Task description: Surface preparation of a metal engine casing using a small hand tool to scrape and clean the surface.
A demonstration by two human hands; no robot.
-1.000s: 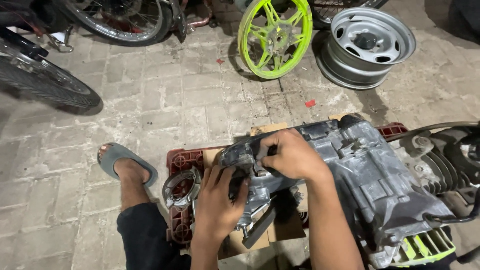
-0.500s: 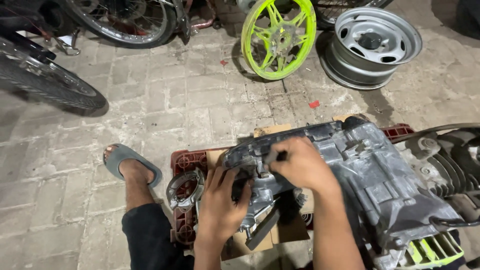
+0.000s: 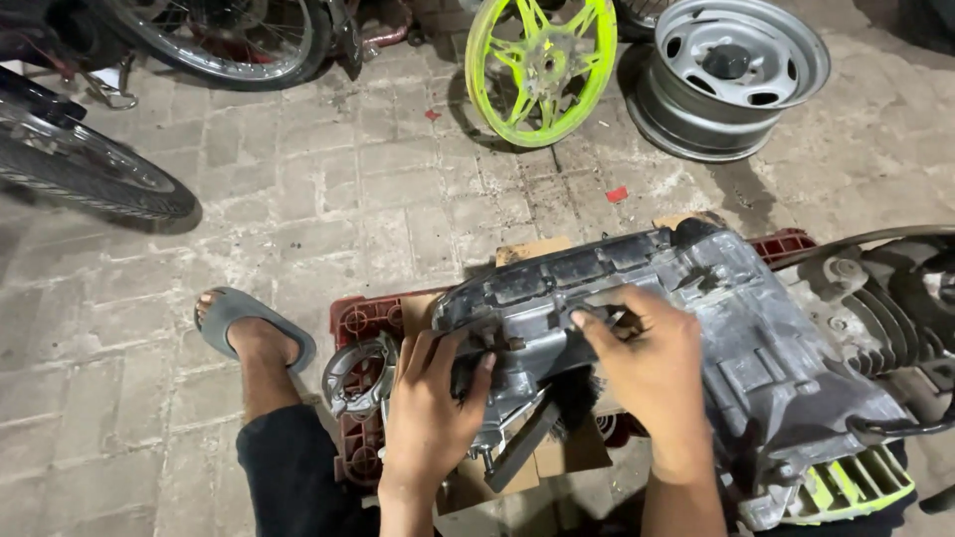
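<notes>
Two bare hands work on one grey cast-metal engine casing that lies across a red plastic crate and a sheet of brown cardboard on the paving. The left hand grips the near left end of the casing, fingers curled up over its edge and closed on the metal. The right hand rests on top of the casing just right of the left one, its fingers bent and pressed against the ribbed rim; whether they pinch a small part there cannot be told. The two hands stand near each other but apart.

One round silver metal ring part lies on the crate just left of the left hand. One dark flat bar juts out below the casing, between the two forearms. At the near right corner of the casing sits one neon-yellow finned piece, and a grey finned cylinder lies to its right.

Left of the crate, one foot in a grey rubber sandal is planted on the grey brick paving.

Far off, one neon-green spoked motorcycle wheel leans beside one silver steel car rim. Two black-tyred motorcycle wheels stand at far left. Two small red scraps lie on the bricks.
</notes>
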